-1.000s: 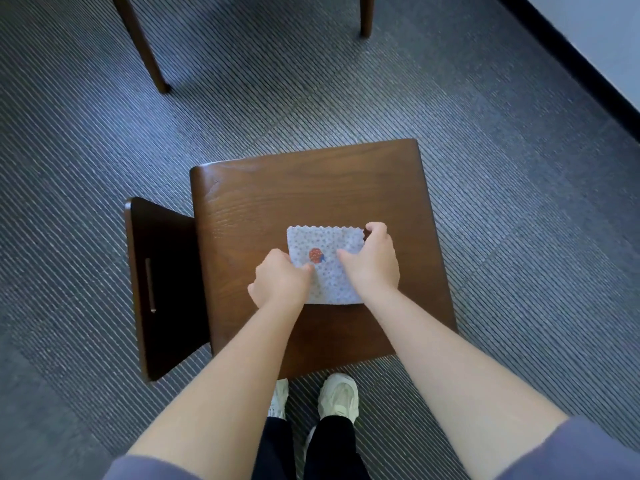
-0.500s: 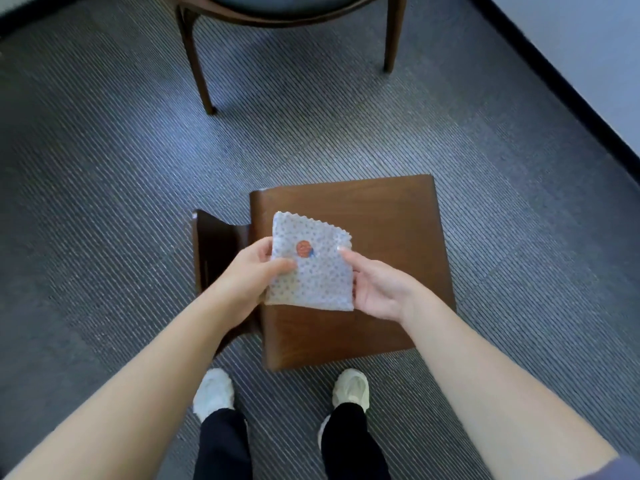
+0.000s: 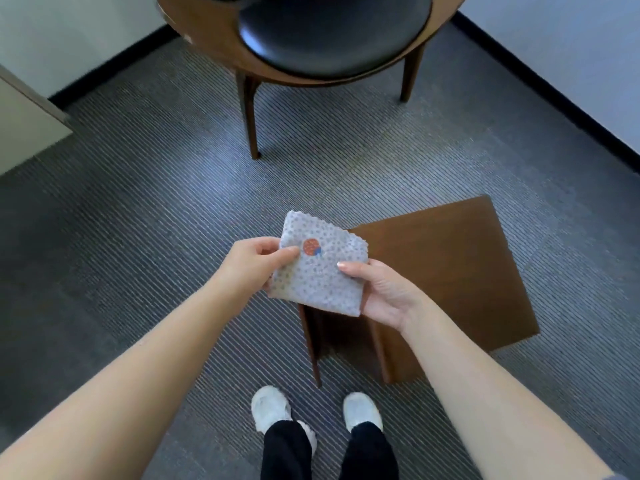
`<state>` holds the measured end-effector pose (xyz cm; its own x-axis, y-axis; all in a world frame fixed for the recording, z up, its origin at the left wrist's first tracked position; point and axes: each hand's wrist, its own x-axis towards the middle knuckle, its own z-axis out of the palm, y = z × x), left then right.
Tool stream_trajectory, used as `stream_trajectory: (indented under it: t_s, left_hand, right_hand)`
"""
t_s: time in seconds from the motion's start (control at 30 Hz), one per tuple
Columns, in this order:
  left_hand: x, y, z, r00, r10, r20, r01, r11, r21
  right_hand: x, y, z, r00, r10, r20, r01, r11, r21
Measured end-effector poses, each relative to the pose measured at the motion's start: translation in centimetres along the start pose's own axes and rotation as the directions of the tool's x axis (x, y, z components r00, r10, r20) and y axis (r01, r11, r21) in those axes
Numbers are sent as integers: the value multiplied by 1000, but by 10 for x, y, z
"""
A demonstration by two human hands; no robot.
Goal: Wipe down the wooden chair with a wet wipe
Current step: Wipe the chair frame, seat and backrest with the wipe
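Note:
A folded white wipe (image 3: 320,275) with small dots and a red-and-blue mark is held in the air between both hands. My left hand (image 3: 252,266) pinches its left edge between thumb and fingers. My right hand (image 3: 384,294) holds its right edge, thumb on top and palm turned up. Ahead stands a wooden chair (image 3: 214,39) with a rounded brown frame, a black cushioned seat (image 3: 332,32) and slim legs. Its upper part is cut off by the frame's top edge.
A low brown wooden stool (image 3: 450,268) stands just below and right of my hands. Grey ribbed carpet (image 3: 138,202) covers the floor. Walls with a black baseboard (image 3: 554,98) close in at the back and right. A beige panel (image 3: 24,129) is at far left. My white shoes (image 3: 270,408) are at the bottom.
The wipe has been lifted off the stool top and is now held up between both hands. The view has tilted up and left, bringing the chair into sight.

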<state>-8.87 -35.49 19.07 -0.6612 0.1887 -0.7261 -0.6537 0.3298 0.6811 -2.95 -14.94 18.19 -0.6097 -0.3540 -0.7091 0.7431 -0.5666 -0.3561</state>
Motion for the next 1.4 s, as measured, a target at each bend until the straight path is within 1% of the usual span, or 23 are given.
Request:
stream_trajectory:
  t_s: [0.17, 0.33, 0.47, 0.63, 0.87, 0.97, 1.07, 1.17, 1.2, 1.23, 1.27, 1.3, 1.33, 1.37, 1.4]
  left_hand:
    - [11, 25, -44, 1000, 5, 2, -5, 1000, -13]
    - [43, 55, -92, 996, 36, -77, -37, 999, -8]
    - [93, 89, -135, 996, 48, -79, -46, 999, 27]
    - [163, 141, -183, 998, 44, -40, -41, 996, 81]
    - [234, 200, -239, 999, 31, -38, -27, 996, 80]
    - [262, 216, -263, 1000, 10, -26, -8, 995, 96]
    - [295, 232, -289, 1000, -12, -9, 13, 995, 100]
    - [337, 246, -319, 1000, -14, -15, 16, 989, 145]
    - [351, 250, -329, 1000, -12, -19, 15, 987, 159]
    - [364, 254, -339, 1000, -6, -24, 10, 985, 175]
    - [377, 257, -350, 999, 1, -32, 5, 981, 192]
    - [389, 260, -359, 999, 8, -42, 1, 978, 210]
    - [400, 262, -368, 998, 14, -58, 0, 973, 230]
    - [411, 263, -375, 997, 21, -78, -1, 968, 249]
    - [421, 265, -381, 995, 29, -100, -2, 964, 265]
  right_hand:
    - [26, -12, 42, 999, -19, 26, 18, 999, 34]
    - [64, -42, 83, 997, -54, -58, 57, 997, 48]
    - [115, -79, 111, 995, -68, -74, 70, 997, 27]
    - [182, -135, 140, 998, -49, -42, 51, 996, 72]
    - [257, -202, 188, 997, -19, -73, 22, 998, 51]
    - [289, -221, 205, 992, -27, -123, 36, 997, 72]
    - [322, -236, 217, 981, -63, -183, 80, 993, 90]
    - [361, -249, 229, 937, -145, -317, 173, 983, 62]
    - [375, -252, 231, 911, -184, -370, 210, 977, 30]
    - [389, -253, 234, 872, -231, -431, 235, 971, -47]
    - [402, -254, 239, 824, -285, -490, 230, 958, -171]
    - [414, -253, 244, 757, -351, -552, 182, 923, -338]
    - [426, -251, 247, 691, -419, -589, 101, 863, -495]
    - [435, -249, 252, 644, -489, -589, 20, 780, -625]
    - [447, -243, 253, 618, -542, -569, -52, 694, -718]
